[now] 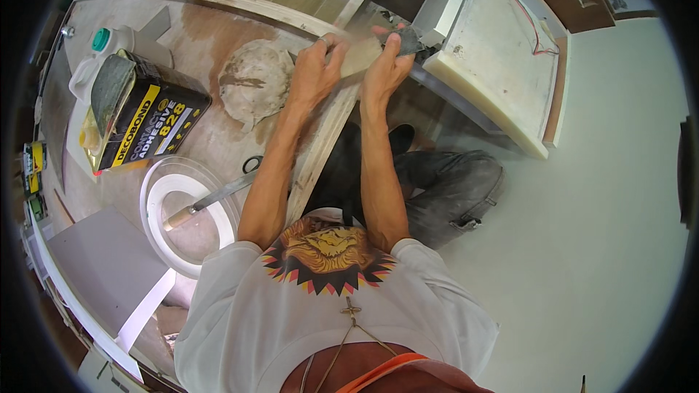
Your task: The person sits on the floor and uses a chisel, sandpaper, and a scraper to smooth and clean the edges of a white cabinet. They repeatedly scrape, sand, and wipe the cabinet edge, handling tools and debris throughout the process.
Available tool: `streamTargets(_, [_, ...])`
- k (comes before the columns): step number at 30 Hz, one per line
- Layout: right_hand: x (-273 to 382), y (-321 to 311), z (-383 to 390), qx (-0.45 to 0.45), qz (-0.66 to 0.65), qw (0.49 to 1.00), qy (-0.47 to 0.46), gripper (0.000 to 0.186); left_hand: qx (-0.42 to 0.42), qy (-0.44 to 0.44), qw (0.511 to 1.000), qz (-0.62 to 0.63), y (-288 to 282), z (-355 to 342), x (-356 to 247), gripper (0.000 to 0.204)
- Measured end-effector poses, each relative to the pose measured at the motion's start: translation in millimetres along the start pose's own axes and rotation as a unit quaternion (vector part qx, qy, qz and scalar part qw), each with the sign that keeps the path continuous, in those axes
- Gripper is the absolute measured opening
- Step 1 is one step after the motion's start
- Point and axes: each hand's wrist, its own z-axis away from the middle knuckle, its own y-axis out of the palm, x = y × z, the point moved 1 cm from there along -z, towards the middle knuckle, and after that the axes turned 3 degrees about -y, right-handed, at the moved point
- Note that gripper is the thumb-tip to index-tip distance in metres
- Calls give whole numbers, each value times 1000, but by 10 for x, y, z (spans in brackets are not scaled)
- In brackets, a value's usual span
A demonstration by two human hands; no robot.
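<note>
My left hand (pixel 317 73) is closed, fingers curled at the edge of a pale beige flat piece (pixel 360 58), which is smeared by motion. Beside it, my right hand (pixel 386 73) pinches a dark grey sheet (pixel 408 41) that looks like sandpaper, with the thumb on top. Both hands are above the corner of a pale wooden frame (pixel 326 135). A crumpled off-white cloth (pixel 255 80) lies left of my left hand. To the right of my right hand stands a white box-like panel piece (pixel 502 47) with a pale front edge.
At the left are a black and yellow adhesive tin (pixel 156 113) and a white jug with a green cap (pixel 142 45). Nearer, white edging coils (pixel 156 211) lie under scissors (pixel 229 189). A grey panel (pixel 105 266) is at lower left. A red wire (pixel 535 22) hangs over the white piece.
</note>
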Motion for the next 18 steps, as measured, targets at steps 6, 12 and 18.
streamTargets(6, [5, -3, 4, -18, -4, 1000, 2, 33, -6, -7, 1000, 26, 29, 39, -4, 25])
streamTargets(12, [34, 16, 38, -26, 4, 1000, -1, 32, -9, -10, 999, 38, 27, 51, -35, 22])
streamTargets(18, [29, 25, -8, -32, -17, 999, 6, 30, -28, 1, 999, 28, 60, 42, -77, 21])
